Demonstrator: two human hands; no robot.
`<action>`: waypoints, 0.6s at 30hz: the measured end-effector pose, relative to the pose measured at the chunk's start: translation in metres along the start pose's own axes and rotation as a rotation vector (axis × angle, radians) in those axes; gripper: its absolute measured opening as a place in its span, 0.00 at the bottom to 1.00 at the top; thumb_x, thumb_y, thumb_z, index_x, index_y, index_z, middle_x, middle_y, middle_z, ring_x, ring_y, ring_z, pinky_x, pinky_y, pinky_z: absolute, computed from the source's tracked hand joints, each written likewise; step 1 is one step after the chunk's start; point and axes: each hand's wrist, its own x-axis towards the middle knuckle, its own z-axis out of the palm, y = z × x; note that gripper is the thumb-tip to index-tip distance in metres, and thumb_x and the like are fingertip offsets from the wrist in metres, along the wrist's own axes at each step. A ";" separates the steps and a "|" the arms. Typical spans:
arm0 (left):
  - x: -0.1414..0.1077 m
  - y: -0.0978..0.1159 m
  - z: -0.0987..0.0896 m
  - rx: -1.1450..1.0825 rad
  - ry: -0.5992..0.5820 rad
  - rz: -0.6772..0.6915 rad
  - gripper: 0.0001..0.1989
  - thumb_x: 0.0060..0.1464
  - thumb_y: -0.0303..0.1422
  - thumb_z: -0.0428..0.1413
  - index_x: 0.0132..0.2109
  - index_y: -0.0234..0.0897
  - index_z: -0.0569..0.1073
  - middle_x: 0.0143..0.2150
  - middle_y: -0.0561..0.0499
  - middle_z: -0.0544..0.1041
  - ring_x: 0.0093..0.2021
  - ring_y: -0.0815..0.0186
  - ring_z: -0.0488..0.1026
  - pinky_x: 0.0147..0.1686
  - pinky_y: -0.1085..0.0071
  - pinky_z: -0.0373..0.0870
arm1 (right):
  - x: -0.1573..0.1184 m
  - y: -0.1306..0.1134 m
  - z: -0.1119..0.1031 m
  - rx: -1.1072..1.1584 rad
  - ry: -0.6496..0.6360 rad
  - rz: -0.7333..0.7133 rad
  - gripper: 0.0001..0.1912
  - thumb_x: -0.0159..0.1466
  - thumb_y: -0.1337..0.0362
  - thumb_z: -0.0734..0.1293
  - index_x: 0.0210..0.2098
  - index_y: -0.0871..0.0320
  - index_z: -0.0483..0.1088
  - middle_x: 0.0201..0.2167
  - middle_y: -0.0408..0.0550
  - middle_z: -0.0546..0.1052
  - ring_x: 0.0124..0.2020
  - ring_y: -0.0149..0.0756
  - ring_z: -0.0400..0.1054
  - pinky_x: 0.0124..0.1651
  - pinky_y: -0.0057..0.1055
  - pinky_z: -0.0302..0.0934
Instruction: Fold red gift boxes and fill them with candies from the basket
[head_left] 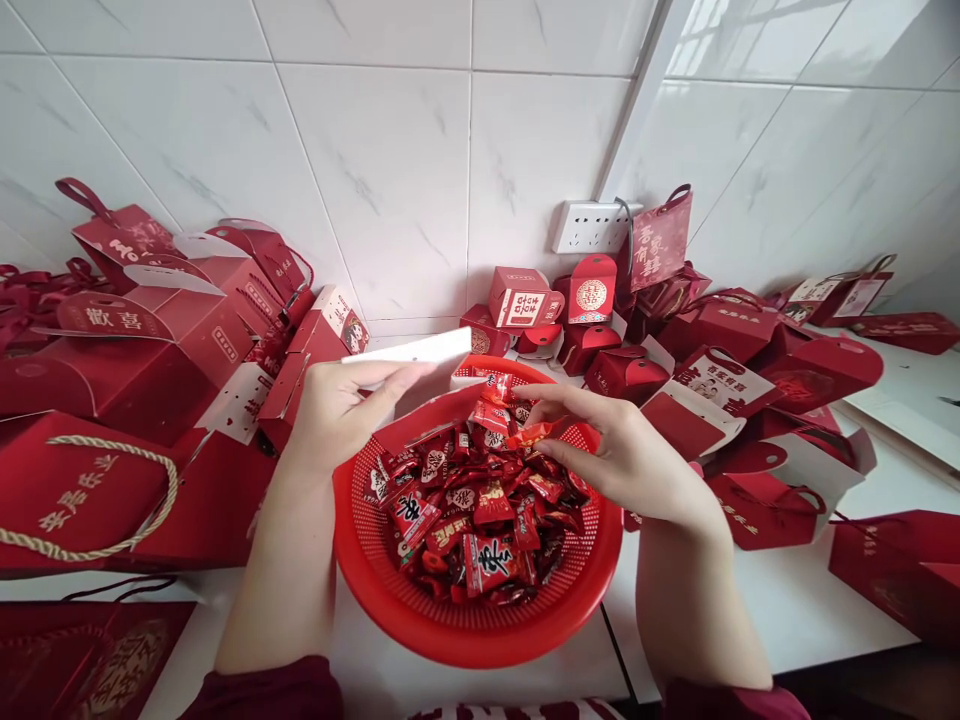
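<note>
A red plastic basket [480, 640] with perforated sides holds many wrapped candies [491, 560] in red, black and white wrappers. My left hand [349, 405] grips a gift box [420, 352], whose white inner flap faces up, above the basket's far left side. The box's red wall dips toward the candies. My right hand [600, 440] is over the basket's right side, with thumb and fingers pinching a small red wrapped candy [531, 434]. Other candies lie just beneath and behind those fingertips.
Red gift boxes crowd the left side, among them a large one with a rope handle [97, 490]. More red boxes [727, 335] stand at the right and a few small ones [525, 297] behind the basket. A power strip [592, 228] is mounted on the tiled wall [375, 180].
</note>
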 end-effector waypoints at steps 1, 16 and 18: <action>0.000 0.000 0.001 0.004 0.041 -0.002 0.08 0.60 0.35 0.60 0.45 0.45 0.83 0.42 0.52 0.84 0.43 0.64 0.81 0.41 0.72 0.77 | 0.000 0.000 0.000 -0.007 0.006 -0.003 0.27 0.66 0.69 0.67 0.63 0.49 0.64 0.45 0.47 0.78 0.46 0.40 0.73 0.54 0.43 0.68; 0.002 -0.007 0.003 -0.079 0.013 0.056 0.15 0.57 0.25 0.55 0.44 0.43 0.84 0.42 0.51 0.84 0.41 0.64 0.81 0.38 0.72 0.79 | 0.006 0.000 0.008 0.133 0.179 -0.113 0.11 0.67 0.66 0.68 0.49 0.51 0.74 0.47 0.48 0.76 0.49 0.39 0.70 0.51 0.39 0.67; -0.003 -0.004 0.001 -0.083 0.028 0.202 0.18 0.55 0.22 0.55 0.45 0.46 0.83 0.40 0.53 0.84 0.31 0.69 0.80 0.27 0.77 0.74 | 0.005 0.000 0.009 0.147 0.209 -0.116 0.08 0.66 0.65 0.69 0.46 0.52 0.74 0.44 0.47 0.77 0.46 0.39 0.71 0.50 0.39 0.67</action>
